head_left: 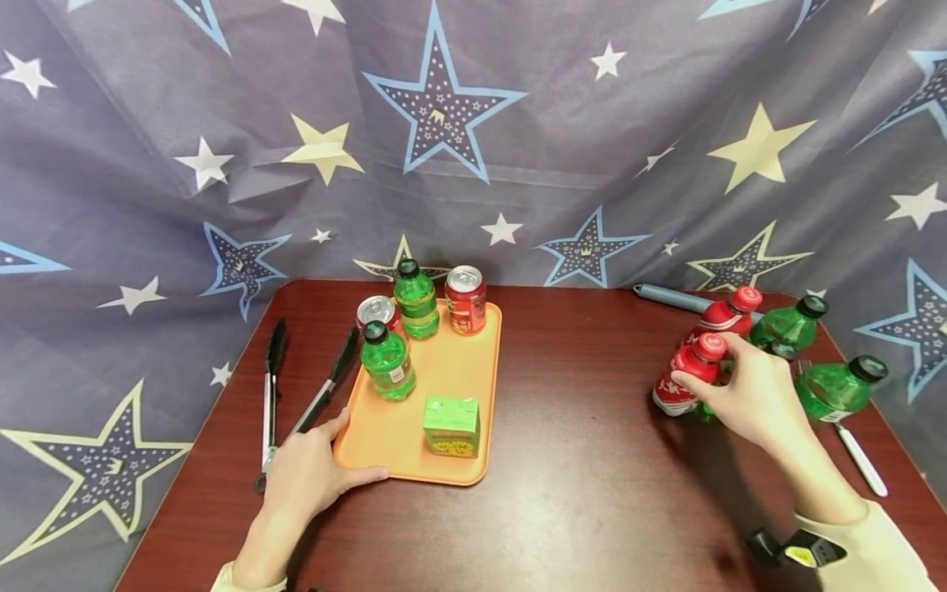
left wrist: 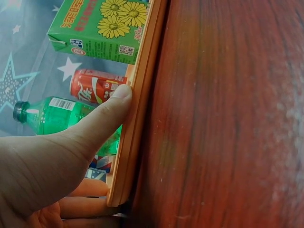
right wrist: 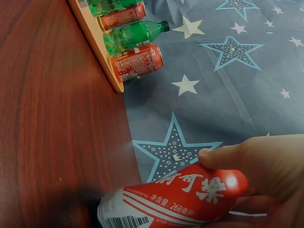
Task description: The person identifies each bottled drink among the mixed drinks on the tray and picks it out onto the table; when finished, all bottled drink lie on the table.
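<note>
My left hand (head_left: pixel 305 470) holds the near left corner of an orange tray (head_left: pixel 395 448), thumb along the front rim, fingers at the left side. The tray carries a green juice box (head_left: pixel 451 427), two green soda bottles (head_left: pixel 388 366) with black caps, and two red soda cans (head_left: pixel 466 300). Far to the right, my right hand (head_left: pixel 758 395) grips a red-labelled cola bottle (head_left: pixel 684 374) near its red cap, thumb on the left. The right wrist view shows the bottle (right wrist: pixel 180 194) tilted, its base close over the table.
Behind the held bottle stands another red bottle (head_left: pixel 721 316), with several green bottles (head_left: pixel 843 386) to the right. A grey rod (head_left: pixel 669 298) lies at the back and a white-handled fork (head_left: pixel 861 460) at the right edge. Black-tipped tongs (head_left: pixel 270 395) lie left of the tray. A star-patterned cloth (head_left: pixel 562 164) hangs behind.
</note>
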A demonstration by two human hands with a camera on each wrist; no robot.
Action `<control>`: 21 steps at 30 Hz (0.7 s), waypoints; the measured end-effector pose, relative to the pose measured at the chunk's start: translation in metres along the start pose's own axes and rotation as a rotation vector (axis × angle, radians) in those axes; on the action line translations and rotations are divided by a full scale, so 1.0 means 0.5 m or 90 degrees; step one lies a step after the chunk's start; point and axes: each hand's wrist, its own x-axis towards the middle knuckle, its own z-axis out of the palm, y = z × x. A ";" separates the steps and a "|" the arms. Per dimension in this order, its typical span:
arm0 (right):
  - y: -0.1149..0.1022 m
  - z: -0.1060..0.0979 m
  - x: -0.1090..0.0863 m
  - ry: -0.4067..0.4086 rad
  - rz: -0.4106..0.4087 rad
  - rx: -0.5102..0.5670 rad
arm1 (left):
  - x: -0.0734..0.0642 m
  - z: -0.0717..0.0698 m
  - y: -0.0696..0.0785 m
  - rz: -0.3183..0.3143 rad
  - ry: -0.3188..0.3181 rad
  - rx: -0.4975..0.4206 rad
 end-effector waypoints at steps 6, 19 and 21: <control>0.001 -0.001 -0.001 -0.001 0.012 -0.007 | 0.002 0.002 -0.004 0.008 0.006 0.003; -0.014 -0.015 0.001 -0.070 0.034 -0.027 | 0.011 -0.002 0.004 0.039 -0.020 0.014; -0.017 -0.016 0.004 -0.078 0.029 -0.032 | 0.016 -0.006 0.006 0.047 -0.038 0.028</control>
